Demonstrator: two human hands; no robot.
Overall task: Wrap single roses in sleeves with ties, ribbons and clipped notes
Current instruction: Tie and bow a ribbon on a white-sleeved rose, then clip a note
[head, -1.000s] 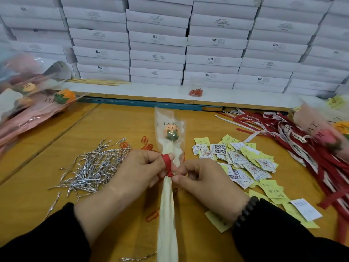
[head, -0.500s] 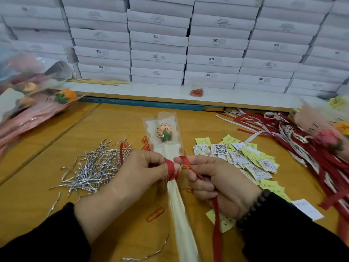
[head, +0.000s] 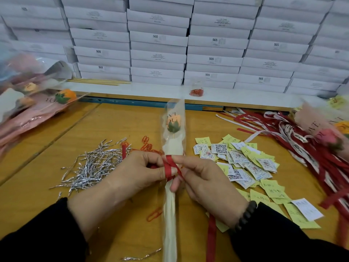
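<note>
A single orange rose (head: 173, 123) lies in a clear and cream sleeve (head: 170, 214), pointing away from me on the wooden table (head: 117, 125). A red ribbon (head: 170, 168) is wound around the sleeve's narrow neck. My left hand (head: 136, 173) pinches the ribbon and sleeve at the wrap, thumb pressed on it, with one ribbon end sticking up behind the fingers. My right hand (head: 205, 184) grips the other ribbon strand, whose tail (head: 211, 239) hangs down under the wrist.
Silver twist ties (head: 94, 165) are heaped at the left, orange paper clips (head: 147, 146) behind my hands, notes and QR cards (head: 245, 163) at the right. Red and white ribbons (head: 302, 148) lie far right. Wrapped roses (head: 34, 103) pile at left. White boxes (head: 158, 40) wall the back.
The sleeve has swung back to straight. My right hand has drawn the ribbon across the neck, and its long tail now trails under my right wrist.
</note>
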